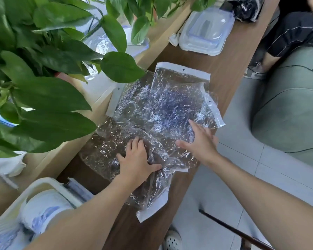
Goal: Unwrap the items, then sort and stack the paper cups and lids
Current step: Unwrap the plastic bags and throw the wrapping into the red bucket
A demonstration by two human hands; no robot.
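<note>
Now both hands are laid flat on a pile of empty clear plastic bags (pixel 163 112) on the wooden counter (pixel 229 69).

The left hand (pixel 135 161) is pressed with spread fingers on the near end of the pile; the right hand (pixel 199 141) is spread open beside it, touching the right edge. The pile's long axis is seen to run away from the hands. No cup or lid is clearly made out: white items in the basket (pixel 43 184) behind the left hand are blurred and half covered by the forearm.
</note>
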